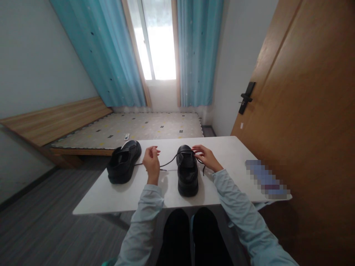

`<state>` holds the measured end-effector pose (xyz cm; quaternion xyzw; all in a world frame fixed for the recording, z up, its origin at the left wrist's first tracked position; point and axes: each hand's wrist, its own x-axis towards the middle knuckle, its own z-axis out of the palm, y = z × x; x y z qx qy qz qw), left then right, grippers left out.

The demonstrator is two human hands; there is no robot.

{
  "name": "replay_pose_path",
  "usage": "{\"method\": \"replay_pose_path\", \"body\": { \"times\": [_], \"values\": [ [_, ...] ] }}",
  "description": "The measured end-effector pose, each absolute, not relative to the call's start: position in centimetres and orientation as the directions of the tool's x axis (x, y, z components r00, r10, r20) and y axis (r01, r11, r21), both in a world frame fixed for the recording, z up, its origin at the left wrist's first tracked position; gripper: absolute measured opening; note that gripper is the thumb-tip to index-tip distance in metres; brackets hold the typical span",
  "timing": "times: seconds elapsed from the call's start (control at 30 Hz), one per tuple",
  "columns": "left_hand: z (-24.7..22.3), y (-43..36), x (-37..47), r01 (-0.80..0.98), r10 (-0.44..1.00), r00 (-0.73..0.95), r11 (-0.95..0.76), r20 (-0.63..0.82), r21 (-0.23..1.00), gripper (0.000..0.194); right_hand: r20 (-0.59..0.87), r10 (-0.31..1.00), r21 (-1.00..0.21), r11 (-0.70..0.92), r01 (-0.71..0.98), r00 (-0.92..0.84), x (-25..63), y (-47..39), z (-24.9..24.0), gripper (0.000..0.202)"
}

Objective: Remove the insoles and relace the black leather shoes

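Observation:
A black shoe [188, 181] stands on the white table in front of me, its toe pointing away. A dark shoelace [169, 161] stretches from its front across to my left hand [151, 164], whose fingers are closed around it; a lace end sticks out on the hand's left side. My right hand [206, 157] is at the right of the shoe's toe, fingertips pinched on the lace beside the eyelets. A loose lace end hangs below that hand. The matching black shoe [123, 164] sits to the left, apart from both hands.
The white table [222, 147] has a blurred bluish item [266, 179] near its right edge. Behind it is a bed [155, 125] with a small white remote-like object [127, 136]. A wooden door [305, 111] stands at the right, and blue curtains [198, 55] frame the window.

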<state>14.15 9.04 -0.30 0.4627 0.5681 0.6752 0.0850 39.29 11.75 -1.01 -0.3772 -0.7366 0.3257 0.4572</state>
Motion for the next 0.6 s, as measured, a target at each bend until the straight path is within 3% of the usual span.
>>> {"method": "replay_pose_path", "body": {
  "times": [0.1, 0.23, 0.6],
  "values": [
    [-1.0, 9.7, 14.7, 0.408, 0.816, -0.326, -0.333, 0.477, 0.85, 0.023, 0.444, 0.862, -0.79, 0.506, 0.346, -0.245, 39.2, 11.7, -0.8, 0.023],
    [-2.0, 10.3, 15.7, 0.454, 0.884, -0.103, -0.367, 0.457, 0.812, 0.018, 0.43, 0.872, -0.773, 0.489, 0.405, -0.233, 39.2, 11.8, -0.9, 0.018],
    [-1.7, 10.0, 16.7, 0.427, 0.918, -0.052, -0.336, 0.394, 0.839, 0.012, 0.348, 0.876, -0.869, 0.435, 0.234, -0.335, 39.3, 12.2, -1.2, 0.029]
  ]
}}
